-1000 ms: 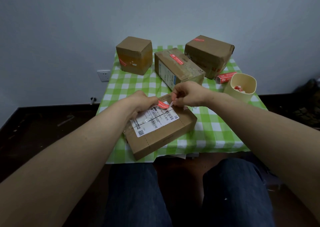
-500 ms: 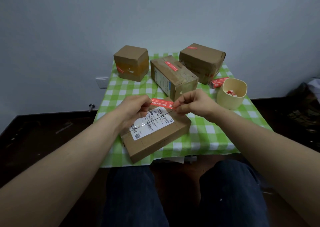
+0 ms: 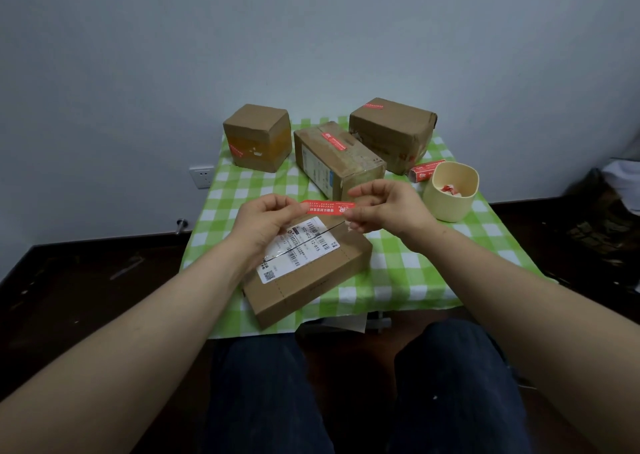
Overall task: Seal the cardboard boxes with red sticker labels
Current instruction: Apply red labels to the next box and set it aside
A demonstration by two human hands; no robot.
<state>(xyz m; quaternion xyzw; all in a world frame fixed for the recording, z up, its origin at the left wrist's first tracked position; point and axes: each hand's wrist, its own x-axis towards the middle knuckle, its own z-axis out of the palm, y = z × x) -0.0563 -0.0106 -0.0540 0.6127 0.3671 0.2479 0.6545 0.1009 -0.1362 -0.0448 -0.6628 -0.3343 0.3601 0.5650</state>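
A red sticker label (image 3: 328, 207) is stretched flat in the air between my hands. My left hand (image 3: 268, 218) pinches its left end and my right hand (image 3: 384, 205) pinches its right end. Just below it a flat cardboard box (image 3: 311, 273) with a white shipping label lies at the table's front edge. Three more cardboard boxes stand behind: a cube (image 3: 258, 136) at the back left, a long box (image 3: 341, 160) in the middle and a large box (image 3: 393, 133) at the back right, each with a red sticker on it.
The small table (image 3: 408, 266) wears a green-and-white checked cloth. A cream cup (image 3: 450, 190) holding red-and-white scraps stands at the right, with a red sticker roll (image 3: 424, 170) behind it. A wall socket (image 3: 201, 177) sits left of the table. My knees are under the front edge.
The red sticker has come off the flat box's top and now hangs lifted between both hands, pulled out to its full length. The camera has tilted so the table sits lower in view.
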